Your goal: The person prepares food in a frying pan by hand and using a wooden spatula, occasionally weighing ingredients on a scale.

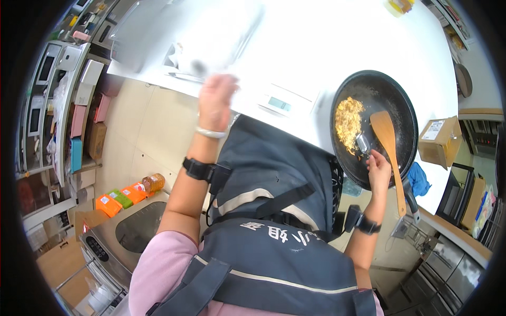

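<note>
Over the right side of the white table sits a black frying pan [406, 105] with scrambled, egg-like yellow-brown food [349, 125] along its left side. My right hand [378, 171] reaches over the pan's near rim, its fingers closed on a small metal spoon [362, 143] whose bowl touches the edge of the food. A wooden spatula [386, 131] leans in the pan beside that hand, its handle sticking out over the near rim. At the table's front edge on the left, my left hand [216, 100] is smeared by motion, so its fingers do not show clearly.
Between my hands lies a white kitchen scale [279, 102] with a lit display. Clear plastic packaging [153, 31] covers the table's far left. Right of the pan stand a cardboard box [441, 141] and a blue cloth-like thing [417, 180]. Shelves [68, 100] line the left.
</note>
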`<state>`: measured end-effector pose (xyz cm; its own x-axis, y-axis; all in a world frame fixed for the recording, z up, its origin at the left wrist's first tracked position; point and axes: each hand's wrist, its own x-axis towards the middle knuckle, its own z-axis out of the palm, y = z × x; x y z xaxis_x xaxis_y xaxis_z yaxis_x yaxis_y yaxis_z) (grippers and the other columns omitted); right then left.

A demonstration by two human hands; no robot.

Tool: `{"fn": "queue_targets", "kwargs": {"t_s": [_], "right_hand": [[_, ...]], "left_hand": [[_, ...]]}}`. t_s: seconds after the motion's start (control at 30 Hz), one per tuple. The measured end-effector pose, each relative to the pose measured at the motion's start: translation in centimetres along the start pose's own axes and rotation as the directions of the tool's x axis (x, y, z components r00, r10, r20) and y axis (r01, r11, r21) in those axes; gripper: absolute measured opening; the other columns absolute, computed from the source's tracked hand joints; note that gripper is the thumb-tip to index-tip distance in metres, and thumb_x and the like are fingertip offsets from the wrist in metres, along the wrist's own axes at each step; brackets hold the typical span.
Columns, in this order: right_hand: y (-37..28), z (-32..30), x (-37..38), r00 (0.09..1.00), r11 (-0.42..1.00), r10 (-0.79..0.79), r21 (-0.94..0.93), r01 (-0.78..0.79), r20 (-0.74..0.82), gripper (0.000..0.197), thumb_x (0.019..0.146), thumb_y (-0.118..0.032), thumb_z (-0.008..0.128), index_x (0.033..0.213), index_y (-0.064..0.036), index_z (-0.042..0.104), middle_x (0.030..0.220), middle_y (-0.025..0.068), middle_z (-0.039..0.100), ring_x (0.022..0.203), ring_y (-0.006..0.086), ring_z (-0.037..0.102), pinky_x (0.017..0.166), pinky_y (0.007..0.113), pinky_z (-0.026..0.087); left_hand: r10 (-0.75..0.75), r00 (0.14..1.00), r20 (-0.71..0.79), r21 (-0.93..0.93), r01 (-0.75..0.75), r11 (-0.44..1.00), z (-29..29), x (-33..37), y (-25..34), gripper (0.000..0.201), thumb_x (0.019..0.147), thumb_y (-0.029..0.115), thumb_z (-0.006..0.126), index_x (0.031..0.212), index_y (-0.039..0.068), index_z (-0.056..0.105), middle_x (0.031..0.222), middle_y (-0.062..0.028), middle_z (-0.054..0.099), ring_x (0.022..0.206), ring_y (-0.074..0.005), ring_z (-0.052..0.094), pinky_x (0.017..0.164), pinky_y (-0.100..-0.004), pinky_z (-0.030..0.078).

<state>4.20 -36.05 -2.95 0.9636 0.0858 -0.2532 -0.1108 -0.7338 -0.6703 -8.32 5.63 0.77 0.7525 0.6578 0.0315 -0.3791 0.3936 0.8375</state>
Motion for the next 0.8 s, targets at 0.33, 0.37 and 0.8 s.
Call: {"fn": "queue_targets", "kwargs": {"t_s": [0.33, 0.37, 0.8], "right_hand": [[-3.0, -0.1, -1.6, 0.998, 0.904, -0.050, -0.427, 0.027, -0.042, 0.026, 0.078, -0.019, 0.067, 0.098, -0.0038, 0.067, 0.080, 0.0146, 0.067, 0.075, 0.0262, 0.065, 0.069, 0.034, 0.049], [-3.1, 0.0, -1.8, 0.998, 0.903, -0.053, -0.429, 0.031, -0.040, 0.026, 0.078, -0.019, 0.067, 0.098, -0.0038, 0.067, 0.080, 0.0146, 0.067, 0.075, 0.0262, 0.065, 0.069, 0.034, 0.049], [-4.2, 0.7, -1.9, 0.996, 0.841, -0.081, -0.538, 0.056, -0.023, 0.022, 0.078, -0.022, 0.065, 0.094, -0.0070, 0.068, 0.082, 0.0140, 0.066, 0.078, 0.0316, 0.064, 0.069, 0.040, 0.049]], "left_hand": [[0.227, 0.876, -0.425, 0.340, -0.078, 0.937, -15.2, 7.9, 4.4, 0.022, 0.086, 0.008, 0.062, 0.102, -0.003, 0.053, 0.098, -0.0090, 0.059, 0.087, -0.0164, 0.061, 0.077, -0.0261, 0.050], [0.227, 0.870, -0.438, 0.384, -0.048, 0.922, -15.9, 9.1, 4.3, 0.023, 0.086, 0.008, 0.062, 0.103, -0.005, 0.053, 0.099, -0.0093, 0.059, 0.087, -0.0170, 0.061, 0.076, -0.0260, 0.050], [0.546, 0.837, -0.034, 0.998, 0.054, -0.021, -17.0, 13.0, 5.1, 0.026, 0.072, 0.010, 0.065, 0.097, 0.002, 0.064, 0.089, -0.0116, 0.058, 0.083, -0.0232, 0.056, 0.080, -0.0334, 0.045]]}}
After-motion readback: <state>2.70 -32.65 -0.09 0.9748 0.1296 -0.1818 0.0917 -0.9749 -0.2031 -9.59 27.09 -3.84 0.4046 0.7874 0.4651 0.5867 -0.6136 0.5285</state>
